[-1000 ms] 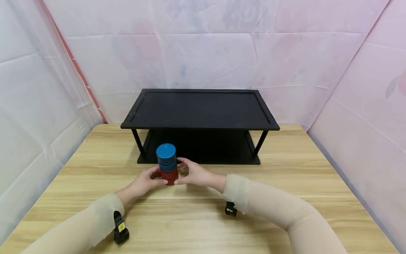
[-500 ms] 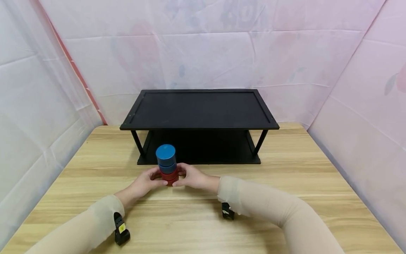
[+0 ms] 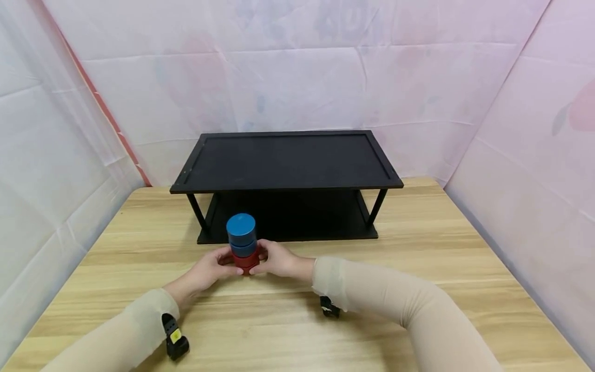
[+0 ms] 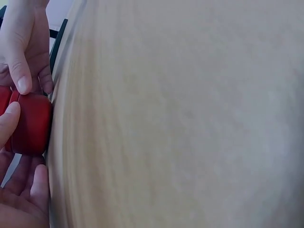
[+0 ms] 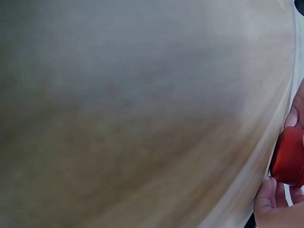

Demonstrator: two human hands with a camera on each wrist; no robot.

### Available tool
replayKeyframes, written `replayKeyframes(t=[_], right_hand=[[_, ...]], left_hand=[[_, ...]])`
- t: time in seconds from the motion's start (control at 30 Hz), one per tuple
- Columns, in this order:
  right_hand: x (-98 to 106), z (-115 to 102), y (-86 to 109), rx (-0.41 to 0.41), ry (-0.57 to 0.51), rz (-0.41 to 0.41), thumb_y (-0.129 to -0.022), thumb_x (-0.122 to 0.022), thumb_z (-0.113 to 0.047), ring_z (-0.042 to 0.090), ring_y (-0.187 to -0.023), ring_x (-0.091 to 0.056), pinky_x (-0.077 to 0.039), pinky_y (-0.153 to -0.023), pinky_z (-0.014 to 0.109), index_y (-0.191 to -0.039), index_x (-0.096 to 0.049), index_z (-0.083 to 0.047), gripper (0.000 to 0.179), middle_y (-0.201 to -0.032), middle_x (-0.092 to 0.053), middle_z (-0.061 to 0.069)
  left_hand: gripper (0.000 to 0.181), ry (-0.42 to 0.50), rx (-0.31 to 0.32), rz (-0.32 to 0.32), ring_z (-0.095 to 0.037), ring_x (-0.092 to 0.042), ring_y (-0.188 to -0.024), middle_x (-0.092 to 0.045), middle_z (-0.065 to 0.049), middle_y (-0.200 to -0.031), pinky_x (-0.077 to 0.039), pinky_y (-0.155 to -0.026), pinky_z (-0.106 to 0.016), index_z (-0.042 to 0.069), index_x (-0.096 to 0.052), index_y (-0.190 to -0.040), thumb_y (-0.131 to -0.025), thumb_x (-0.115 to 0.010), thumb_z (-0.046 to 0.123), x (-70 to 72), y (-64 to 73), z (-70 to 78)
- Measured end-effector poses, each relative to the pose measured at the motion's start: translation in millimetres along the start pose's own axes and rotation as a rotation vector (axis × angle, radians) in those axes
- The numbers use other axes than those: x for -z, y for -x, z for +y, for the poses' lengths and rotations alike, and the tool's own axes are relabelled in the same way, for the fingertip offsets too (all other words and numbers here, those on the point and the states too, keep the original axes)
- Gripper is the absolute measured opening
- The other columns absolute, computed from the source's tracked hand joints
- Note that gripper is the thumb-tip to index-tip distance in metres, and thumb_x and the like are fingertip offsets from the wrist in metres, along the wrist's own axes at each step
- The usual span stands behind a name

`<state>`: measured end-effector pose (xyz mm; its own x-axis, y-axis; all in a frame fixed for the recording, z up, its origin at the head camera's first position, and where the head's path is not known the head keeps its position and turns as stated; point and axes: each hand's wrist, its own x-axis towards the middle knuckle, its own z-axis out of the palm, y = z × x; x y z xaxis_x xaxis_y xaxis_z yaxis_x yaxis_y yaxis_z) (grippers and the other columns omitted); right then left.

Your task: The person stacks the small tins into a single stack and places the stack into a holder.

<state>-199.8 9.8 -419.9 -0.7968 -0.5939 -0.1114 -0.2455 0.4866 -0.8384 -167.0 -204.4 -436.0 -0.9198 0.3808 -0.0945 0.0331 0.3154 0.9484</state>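
Note:
A blue round tin (image 3: 241, 230) stands upright on top of a red round tin (image 3: 246, 260), in front of the black rack. From the left side, my left hand (image 3: 207, 269) grips the red tin, thumb at its front. My right hand (image 3: 282, 261) holds the same tin from the right, its thumb close to the left one. Low in the left wrist view, the red tin (image 4: 31, 124) sits at the left edge, with fingers on both sides. Only part of the red tin (image 5: 289, 156) enters the right wrist view. Fingertips behind the stack are hidden.
A two-tier black rack (image 3: 288, 161) stands at the back of the wooden table (image 3: 260, 325); its lower shelf (image 3: 302, 217) lies just behind the stack. Pale printed cloth (image 3: 288, 88) hangs behind and at both sides.
My right hand has moved left and closed its fingers onto the red tin. The left hand keeps its grip. The whole view has shifted slightly.

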Motion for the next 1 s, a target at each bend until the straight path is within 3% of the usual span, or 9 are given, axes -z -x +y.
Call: replayKeyframes(t=[0.2,0.5,0.83,1.0], right_hand=[[4.7,-3.6,4.7,-0.018,-0.041,0.022,-0.077,-0.077,-0.012,0.019,-0.101,-0.059,-0.048,-0.087,0.03,-0.125,-0.052,-0.006,0.054,-0.117,-0.059,0.005],[10.8,-2.1,11.4,-0.017,-0.025,0.025,-0.078,-0.077,-0.013,0.018,-0.101,-0.059,-0.048,-0.087,0.029,-0.127,-0.052,-0.006,0.055,-0.118,-0.059,0.005],[17.8,1.4,22.1,-0.008,-0.044,0.034,-0.079,-0.076,-0.015,0.019,-0.104,-0.058,-0.047,-0.089,0.033,-0.128,-0.05,-0.006,0.056,-0.12,-0.058,0.005],[23.1,3.4,24.3,0.006,-0.038,0.043,-0.079,-0.075,-0.015,0.021,-0.104,-0.058,-0.048,-0.089,0.034,-0.128,-0.051,-0.006,0.055,-0.12,-0.058,0.006]], left_hand=[[0.06,-0.045,-0.02,0.004,-0.03,-0.047,-0.119,-0.055,-0.012,-0.128,-0.031,-0.102,-0.053,0.006,-0.052,-0.132,-0.08,-0.075,0.023,-0.9,-2.6,5.6],[0.06,-0.006,-0.008,-0.011,-0.029,-0.049,-0.117,-0.056,-0.012,-0.126,-0.034,-0.101,-0.052,0.006,-0.051,-0.132,-0.079,-0.075,0.021,-6.7,-5.5,11.4],[0.059,-0.05,0.003,-0.009,-0.028,-0.048,-0.119,-0.056,-0.01,-0.127,-0.033,-0.102,-0.052,0.008,-0.053,-0.131,-0.079,-0.076,0.024,-13.9,-9.4,17.6],[0.057,-0.068,-0.028,-0.025,-0.028,-0.049,-0.118,-0.056,-0.009,-0.127,-0.032,-0.102,-0.054,0.009,-0.053,-0.131,-0.08,-0.074,0.025,-15.2,-12.7,21.3]])
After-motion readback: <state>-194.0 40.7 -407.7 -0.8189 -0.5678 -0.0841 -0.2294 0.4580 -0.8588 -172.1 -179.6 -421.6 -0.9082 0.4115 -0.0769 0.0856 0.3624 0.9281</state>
